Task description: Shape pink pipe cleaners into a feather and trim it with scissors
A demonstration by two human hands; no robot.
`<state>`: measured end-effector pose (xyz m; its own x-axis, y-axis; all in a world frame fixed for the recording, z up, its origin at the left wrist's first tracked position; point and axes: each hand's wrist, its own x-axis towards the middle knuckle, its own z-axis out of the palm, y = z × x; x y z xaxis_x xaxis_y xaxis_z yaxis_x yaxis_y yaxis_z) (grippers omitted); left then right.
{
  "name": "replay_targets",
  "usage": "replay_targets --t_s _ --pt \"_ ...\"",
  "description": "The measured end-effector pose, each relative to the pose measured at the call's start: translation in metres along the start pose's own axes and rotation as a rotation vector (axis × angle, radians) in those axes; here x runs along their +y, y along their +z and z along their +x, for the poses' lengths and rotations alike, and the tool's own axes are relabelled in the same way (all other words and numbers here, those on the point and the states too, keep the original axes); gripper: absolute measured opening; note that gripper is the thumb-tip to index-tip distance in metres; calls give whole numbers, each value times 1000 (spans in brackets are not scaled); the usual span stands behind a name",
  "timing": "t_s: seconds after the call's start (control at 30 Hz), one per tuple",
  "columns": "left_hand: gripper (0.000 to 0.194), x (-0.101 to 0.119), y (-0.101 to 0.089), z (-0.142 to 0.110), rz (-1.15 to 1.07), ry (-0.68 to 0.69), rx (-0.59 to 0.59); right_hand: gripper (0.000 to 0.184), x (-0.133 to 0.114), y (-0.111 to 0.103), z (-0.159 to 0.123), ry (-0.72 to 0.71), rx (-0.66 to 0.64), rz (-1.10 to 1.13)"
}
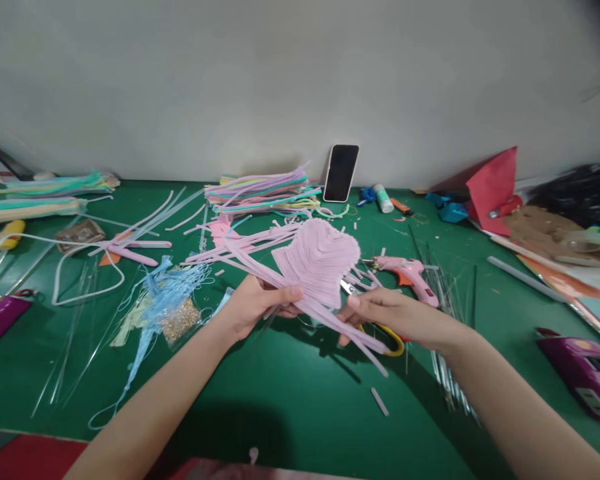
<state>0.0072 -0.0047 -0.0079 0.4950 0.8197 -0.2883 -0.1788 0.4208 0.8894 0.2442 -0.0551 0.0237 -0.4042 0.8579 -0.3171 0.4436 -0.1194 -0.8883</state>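
Note:
A pink heart-shaped piece woven from pipe cleaners (320, 260) is held above the green table (280, 400), with long loose pink ends trailing to the left and lower right. My left hand (260, 303) grips its lower left edge, thumb on top. My right hand (390, 313) pinches the strands at its lower right. Both hands are closed on the piece.
A pink glue gun (410, 273) and yellow-handled scissors (387, 337) lie just behind my right hand. Bundles of coloured pipe cleaners (265, 190), a phone (341, 172) leaning on the wall, blue tassels (165, 293), thin wires (447, 333), red paper (495, 187) and purple boxes (585, 377) surround the work spot.

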Motion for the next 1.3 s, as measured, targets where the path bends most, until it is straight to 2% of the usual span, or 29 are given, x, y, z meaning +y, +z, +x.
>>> replay_targets --t_s 0.1,0.2,0.37,0.43,0.57,0.63,0.7,0.8,0.87,0.93,1.03,1.17,1.23,1.3 --pt "27 2 -4 -1 19 -14 -54 41 4 6 6 80 -212 276" --pt "29 3 -6 -1 39 -68 -43 35 12 11 13 123 -192 367" --pt "31 5 -6 -1 67 -69 -2 29 17 23 14 128 -30 352" --pt "31 5 -5 -1 60 -29 4 29 17 32 12 113 103 254" --pt "32 3 -5 0 52 39 38 23 16 53 4 16 504 -66" --pt "32 2 -5 1 46 47 56 22 16 61 1 -28 589 -164" --pt "33 2 -5 0 54 40 76 22 17 63 0 -40 614 -191" --pt "35 2 -6 0 83 38 99 33 17 59 1 -15 537 -112" --pt "37 3 -6 -1 100 48 102 45 17 54 2 33 412 -5" --pt "38 3 -6 -1 113 57 102 50 16 50 3 87 283 96" --pt "37 5 -5 -3 122 53 92 36 17 48 3 138 144 235" --pt "36 7 -3 -5 143 25 70 23 17 50 4 184 36 358" --pt "36 9 -3 -5 147 15 63 16 14 52 3 151 44 300" --pt "36 9 -3 -5 142 12 56 11 8 53 1 65 145 118"
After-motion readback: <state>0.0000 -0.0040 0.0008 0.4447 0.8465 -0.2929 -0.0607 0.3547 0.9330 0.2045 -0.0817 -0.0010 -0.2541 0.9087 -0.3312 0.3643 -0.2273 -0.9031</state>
